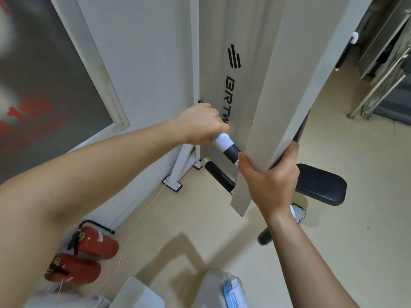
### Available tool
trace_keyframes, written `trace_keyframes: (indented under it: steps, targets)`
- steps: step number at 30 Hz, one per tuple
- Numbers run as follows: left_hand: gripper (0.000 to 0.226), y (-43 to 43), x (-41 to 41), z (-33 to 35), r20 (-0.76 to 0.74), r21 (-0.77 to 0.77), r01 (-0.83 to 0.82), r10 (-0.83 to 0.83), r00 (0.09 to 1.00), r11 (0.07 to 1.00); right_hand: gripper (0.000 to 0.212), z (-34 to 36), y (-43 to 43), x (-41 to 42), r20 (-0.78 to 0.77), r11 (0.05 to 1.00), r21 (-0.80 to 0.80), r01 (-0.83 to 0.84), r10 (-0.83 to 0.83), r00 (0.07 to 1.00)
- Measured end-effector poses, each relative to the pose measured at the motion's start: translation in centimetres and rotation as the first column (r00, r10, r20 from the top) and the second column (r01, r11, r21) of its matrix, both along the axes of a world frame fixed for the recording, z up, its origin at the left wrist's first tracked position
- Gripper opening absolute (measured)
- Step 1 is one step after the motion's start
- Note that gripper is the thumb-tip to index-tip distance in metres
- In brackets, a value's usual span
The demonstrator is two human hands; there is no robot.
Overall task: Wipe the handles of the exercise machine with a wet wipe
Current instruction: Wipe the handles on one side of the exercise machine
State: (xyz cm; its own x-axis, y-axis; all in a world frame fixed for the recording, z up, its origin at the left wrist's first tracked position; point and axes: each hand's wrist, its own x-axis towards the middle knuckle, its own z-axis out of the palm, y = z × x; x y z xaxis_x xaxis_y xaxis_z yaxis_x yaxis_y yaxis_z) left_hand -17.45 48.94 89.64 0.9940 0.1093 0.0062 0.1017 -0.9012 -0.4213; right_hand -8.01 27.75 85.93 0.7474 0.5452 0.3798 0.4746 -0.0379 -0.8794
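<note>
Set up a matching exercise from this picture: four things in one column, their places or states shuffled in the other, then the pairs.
1. white wet wipe
2. right hand
3. two red fire extinguishers
4. blue-and-white wipe packet

A. on the beige floor
B. wrapped round the black foam handle, under the left hand
C. at the view's bottom edge
D. gripping the cream metal beam

Pairs: 1-B, 2-D, 3-A, 4-C

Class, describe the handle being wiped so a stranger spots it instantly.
Find the white upright with black lettering. Below the lettering, a black handle juts out beside the right hand, which grips a white bar. Unlike the other handles, it has a white wipe round it, held by the left hand.
</note>
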Motion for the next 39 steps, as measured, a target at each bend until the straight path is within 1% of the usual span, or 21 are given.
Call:
trace_keyframes:
  steps: [3,8,10,12,15,17,19,24,26,27,28,29,30,31,32,33,34,35,36,37,39]
  targets:
    - [0.021,-1.2,0.9,-0.2,0.028,-0.056,0.013,-0.012,1.000,0.998,0.058,0.1,0.1,-0.2,-0.002,1.000,-0.002,0.000,0.000,1.000]
    - [0.016,-5.3,2.5,-3.6,0.137,-0.175,0.171,-0.148,0.980,0.970,0.059,0.5,0.2,-0.4,-0.015,1.000,-0.016,0.004,-0.005,1.000]
    - [0.027,-5.0,2.3,-3.5,0.176,-0.141,0.228,-0.202,0.963,0.963,0.058,0.5,0.2,-0.5,-0.016,1.000,-0.019,0.003,-0.004,1.000]
    - [0.029,-3.4,1.5,-2.6,0.147,-0.086,0.231,-0.217,0.965,0.969,0.057,0.5,0.1,-0.6,-0.021,1.000,-0.005,-0.001,0.001,1.000]
    - [0.019,-1.4,0.5,-1.6,0.063,0.026,0.164,-0.165,0.984,0.986,0.056,0.5,0.1,-0.8,-0.028,1.000,0.007,-0.008,0.009,1.000]
    - [0.011,-0.7,-0.5,-0.9,0.101,0.038,0.134,-0.138,0.985,0.990,0.055,0.5,0.2,-1.0,-0.035,1.000,0.009,-0.014,0.014,0.999]
    - [0.011,0.5,-1.8,-0.3,0.171,0.009,0.081,-0.081,0.982,0.997,0.056,0.5,0.2,-1.3,-0.037,1.000,0.007,-0.015,0.015,0.999]
    - [0.024,-0.1,-2.4,-1.7,0.317,-0.098,-0.056,0.085,0.945,0.994,0.058,0.4,-0.1,-1.2,-0.028,1.000,-0.009,0.003,-0.003,1.000]
    - [0.044,-2.1,-1.9,-2.6,0.413,-0.217,-0.147,0.227,0.882,0.965,0.057,0.3,-0.3,-1.0,-0.043,1.000,-0.020,-0.007,0.006,0.999]
    - [0.058,-3.2,-2.1,-2.9,0.452,-0.334,-0.212,0.354,0.819,0.918,0.056,0.7,-0.5,-1.0,-0.066,0.999,-0.026,-0.022,0.020,0.998]
    - [0.071,-4.4,-2.4,-3.1,0.475,-0.481,-0.262,0.500,0.724,0.837,0.053,1.0,-0.7,-0.6,-0.094,0.998,-0.042,-0.056,0.052,0.994]
    - [0.080,-5.6,-2.7,-3.4,0.472,-0.649,-0.256,0.643,0.603,0.717,0.048,1.3,-1.0,-0.3,-0.148,0.991,-0.042,-0.124,0.117,0.982]
    - [0.083,-6.7,-2.9,-3.7,0.419,-0.815,-0.187,0.780,0.465,0.549,0.040,1.6,-1.4,0.1,-0.227,0.976,-0.014,-0.218,0.209,0.951]
    - [0.083,-7.7,-2.9,-4.1,0.307,-0.938,-0.055,0.893,0.331,0.343,0.029,2.0,-1.7,0.6,-0.336,0.945,0.065,-0.321,0.324,0.884]
    - [0.078,-8.3,-2.9,-4.3,0.145,-0.986,0.119,0.960,0.239,0.119,0.020,2.4,-2.0,1.3,-0.474,0.907,0.176,-0.383,0.419,0.774]
    - [0.067,-8.5,-2.9,-4.6,-0.044,-0.947,0.302,0.975,0.218,-0.110,0.024,2.5,-2.1,2.1,-0.595,0.889,0.270,-0.369,0.456,0.662]
    - [0.047,-8.7,-2.9,-4.7,-0.202,-0.835,0.451,0.938,0.283,-0.316,0.038,2.7,-2.1,2.9,-0.666,0.887,0.295,-0.356,0.458,0.589]
    - [0.024,-8.9,-2.9,-4.8,-0.307,-0.693,0.546,0.878,0.367,-0.471,0.046,3.1,-1.6,3.4,-0.687,0.889,0.270,-0.369,0.446,0.573]
    - [0.015,-9.3,-2.9,-4.8,-0.367,-0.580,0.585,0.823,0.434,-0.567,0.046,3.5,-1.0,3.7,-0.681,0.921,0.177,-0.348,0.370,0.632]
    - [0.021,-9.7,-3.0,-4.9,-0.390,-0.514,0.603,0.792,0.469,-0.610,0.041,3.4,0.2,4.5,-0.654,0.937,0.055,-0.346,0.296,0.696]
    - [0.026,-9.8,-3.2,-5.2,-0.394,-0.546,0.595,0.807,0.440,-0.591,0.027,3.2,3.6,6.1,-0.655,0.911,-0.153,-0.384,0.197,0.729]
